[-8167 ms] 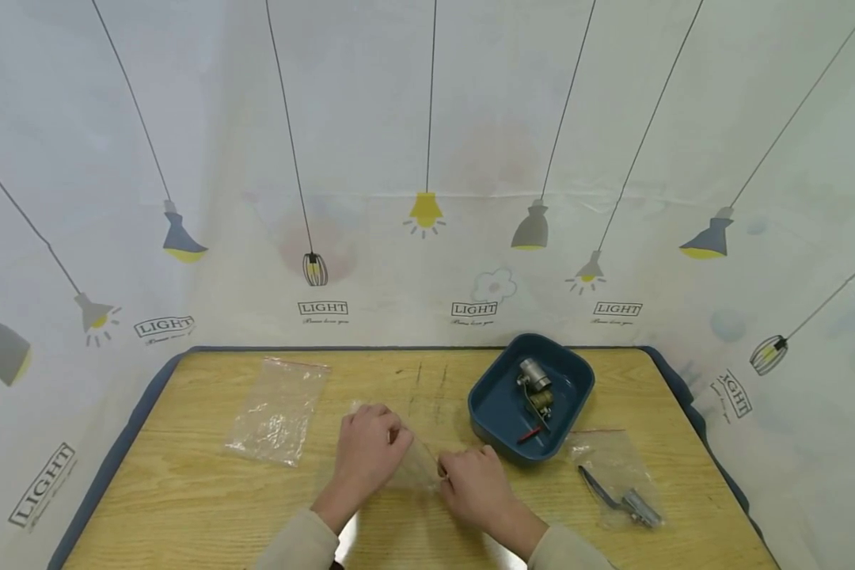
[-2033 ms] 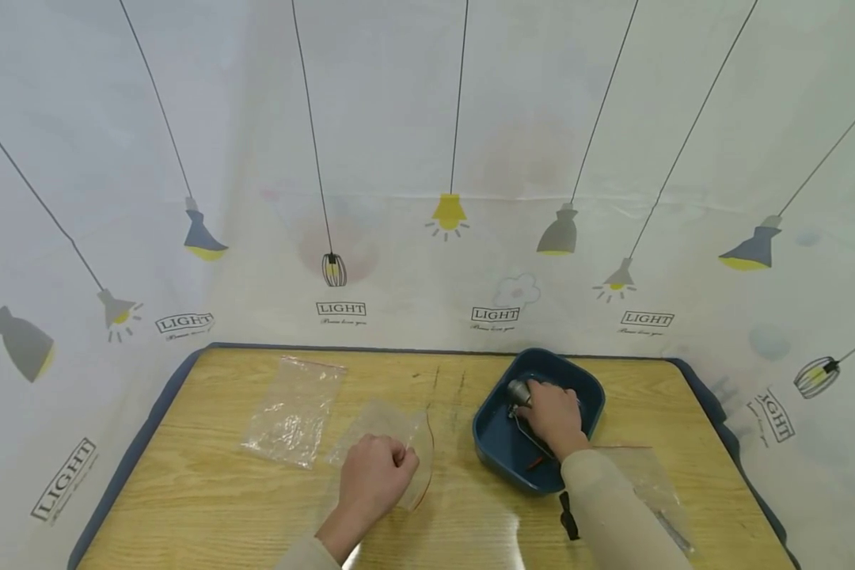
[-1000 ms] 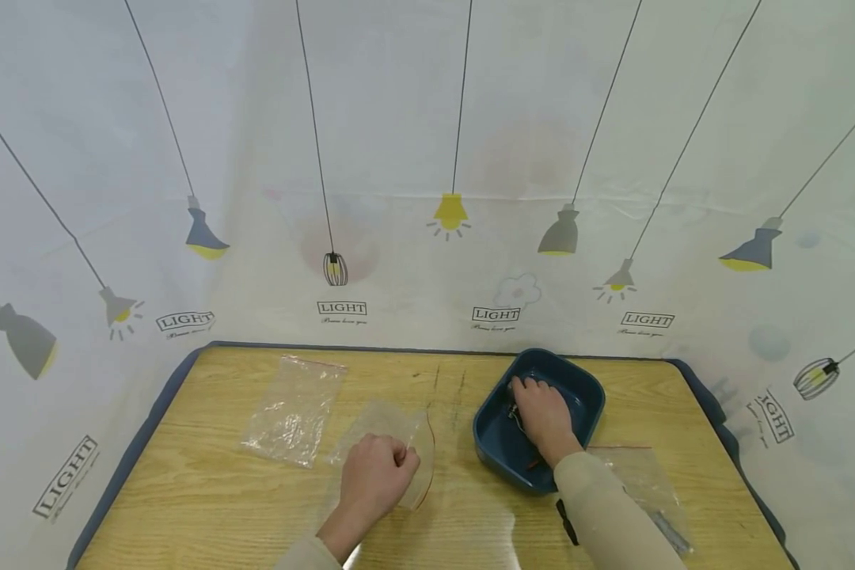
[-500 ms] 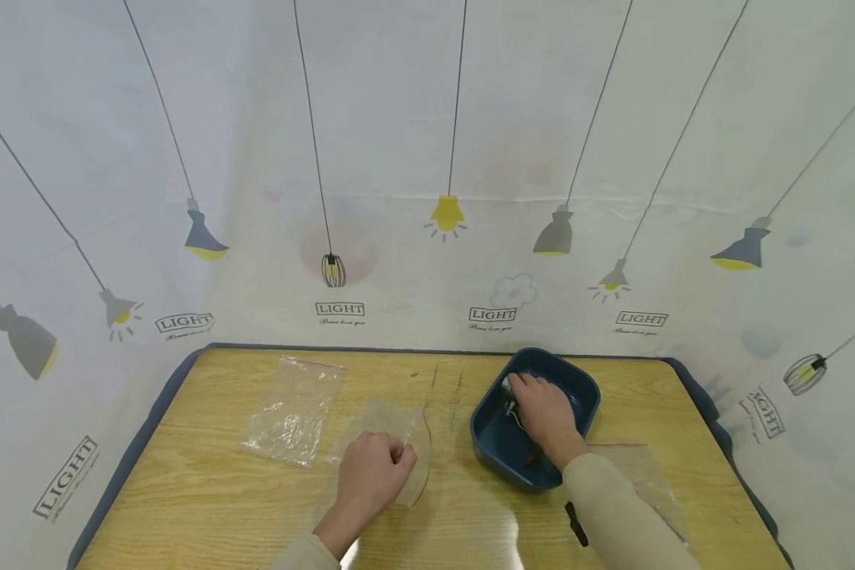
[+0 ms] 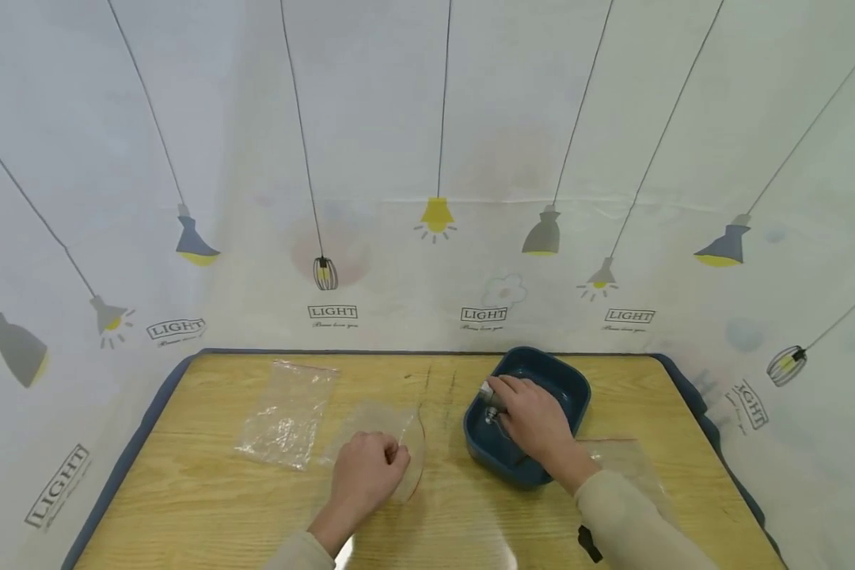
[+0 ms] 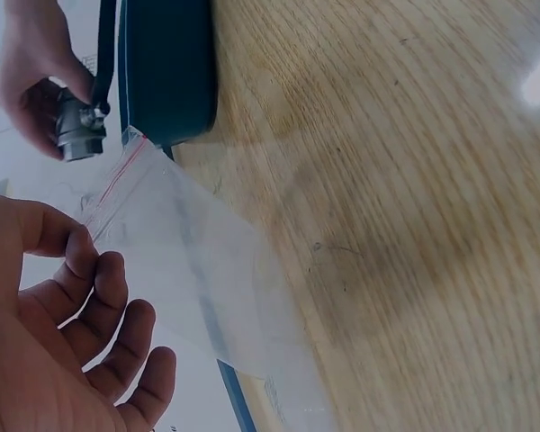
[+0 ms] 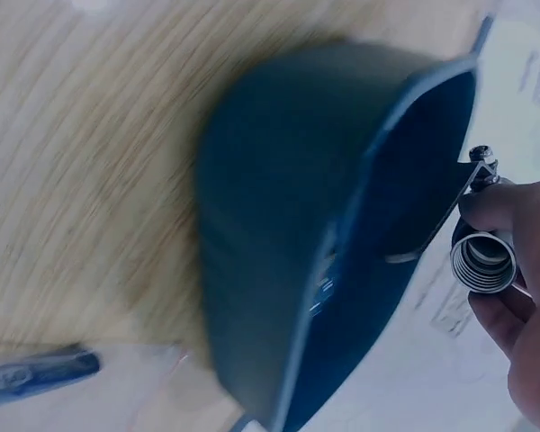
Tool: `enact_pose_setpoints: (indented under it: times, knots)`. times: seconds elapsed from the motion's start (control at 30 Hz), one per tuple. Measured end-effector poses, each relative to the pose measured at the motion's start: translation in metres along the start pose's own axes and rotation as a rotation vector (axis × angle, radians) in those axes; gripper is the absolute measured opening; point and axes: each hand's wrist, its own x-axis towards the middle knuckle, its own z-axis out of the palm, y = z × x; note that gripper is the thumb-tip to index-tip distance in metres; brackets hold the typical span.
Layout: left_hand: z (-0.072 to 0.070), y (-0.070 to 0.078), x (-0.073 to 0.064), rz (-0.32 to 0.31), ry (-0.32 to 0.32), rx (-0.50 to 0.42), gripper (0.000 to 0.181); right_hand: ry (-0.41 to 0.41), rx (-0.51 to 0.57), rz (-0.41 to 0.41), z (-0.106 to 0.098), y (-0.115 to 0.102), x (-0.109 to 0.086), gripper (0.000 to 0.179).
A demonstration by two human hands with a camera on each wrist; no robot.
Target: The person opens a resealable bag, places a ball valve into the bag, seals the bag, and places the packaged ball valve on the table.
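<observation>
My right hand [image 5: 537,419] grips a grey metal ball valve [image 7: 483,261] between thumb and fingers. Its threaded open end and flat lever [image 7: 441,220] show in the right wrist view. The valve is held at the left side of the blue plastic bin [image 5: 499,463], over its rim. With thumb and forefinger, my left hand [image 5: 363,475] pinches a clear zip bag [image 6: 193,270] by the edge near its red seal line. The other left fingers are loosely bent. That bag hangs down from the pinch, left of the bin.
Another clear zip bag [image 5: 288,416] lies flat at the left of the wooden table [image 5: 185,491]. Right of the bin lies a third bag [image 5: 623,459], partly under my right sleeve, with a dark lever end [image 5: 589,544] showing. Something shiny [image 7: 324,283] sits inside the bin.
Both hands were on the bag at first; my right hand then reached into the bin, took hold of the ball valve and lifted it to the left rim. My left hand keeps its pinch.
</observation>
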Motion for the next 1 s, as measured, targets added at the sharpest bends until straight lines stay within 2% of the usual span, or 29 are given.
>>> enact_pose_setpoints:
  times: [0.27, 0.43, 0.53, 0.67, 0.8, 1.0]
  knots:
    - [0.001, 0.001, 0.002, 0.026, 0.01, 0.019, 0.039, 0.052, 0.087, -0.099, -0.02, -0.042, 0.0, 0.059]
    - [0.002, 0.002, 0.003, 0.042, -0.001, 0.016, 0.037, 0.073, 0.17, -0.146, -0.026, -0.062, 0.002, 0.063]
    - [0.002, 0.001, 0.004, 0.072, -0.007, 0.012, 0.035, 0.104, 0.207, -0.192, -0.028, -0.071, 0.002, 0.063]
    - [0.003, -0.002, 0.004, 0.136, -0.003, 0.006, 0.032, 0.129, 0.234, -0.275, -0.027, -0.08, -0.001, 0.061]
    - [0.003, -0.004, 0.003, 0.188, 0.011, -0.015, 0.029, 0.119, 0.232, -0.328, -0.023, -0.083, -0.003, 0.058]
    - [0.003, -0.004, 0.002, 0.199, 0.006, -0.071, 0.029, 0.132, 0.164, -0.389, -0.015, -0.081, -0.006, 0.06]
